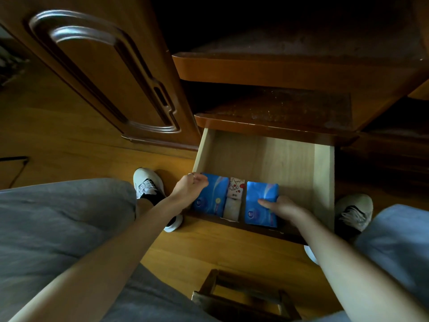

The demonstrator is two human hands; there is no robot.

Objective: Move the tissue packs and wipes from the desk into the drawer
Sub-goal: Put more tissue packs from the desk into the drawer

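Note:
The light wooden drawer (pixel 290 163) stands pulled out below the desk. Along its near wall lie three packs. A blue tissue pack (pixel 213 198) is at the left, and my left hand (pixel 189 188) rests on its left edge with curled fingers. A small white patterned pack (pixel 234 196) sits in the middle. Another blue tissue pack (pixel 260 203) is to the right; my right hand (pixel 282 208) holds its right side, thumb lying across the top.
A brown cabinet door (pixel 104 73) stands to the left of the drawer. Dark desk shelves (pixel 278 105) overhang the drawer's back. My knees and white shoes (pixel 148 184) flank the drawer. A wooden stool (pixel 243 296) sits beneath me on the yellow floor.

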